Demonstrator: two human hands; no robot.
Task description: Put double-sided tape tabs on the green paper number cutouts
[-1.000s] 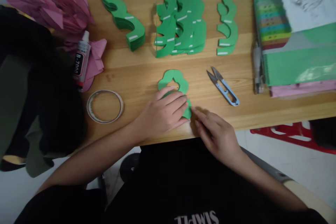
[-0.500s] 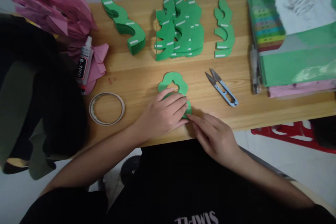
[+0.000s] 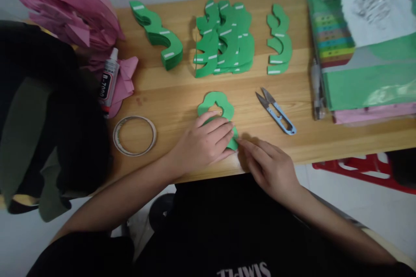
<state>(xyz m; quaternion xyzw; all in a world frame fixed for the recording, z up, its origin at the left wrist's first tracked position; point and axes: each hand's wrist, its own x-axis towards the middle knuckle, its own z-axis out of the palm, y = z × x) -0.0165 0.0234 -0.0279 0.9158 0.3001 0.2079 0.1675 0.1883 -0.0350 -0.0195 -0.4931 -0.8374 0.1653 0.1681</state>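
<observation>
My left hand point(image 3: 208, 140) lies flat over a green paper cutout point(image 3: 214, 98), fingers stretched out and pressing it to the table. The cutout has a scalloped outline and a hole near its top; its middle is hidden under my fingers. My right hand point(image 3: 273, 169) is at the cutout's lower right edge, with the extended index fingertip touching or almost touching it. The right thumb is below and apart from that fingertip, and I see nothing held there. Blue-handled thread snips point(image 3: 277, 112) lie with blades apart to the right of the cutout.
At the back of the wooden table lie stacks of green cutouts with white strips point(image 3: 224, 39). A tape ring point(image 3: 154, 136), a B-7000 glue tube point(image 3: 108, 80), pink paper point(image 3: 74, 13) and a dark bag point(image 3: 78, 138) are leftward. Green paper packs point(image 3: 373, 82) lie right.
My right fingertip has shifted slightly right along the cutout's lower edge, uncovering its corner. My left hand stays on the cutout. The whole view has moved slightly.
</observation>
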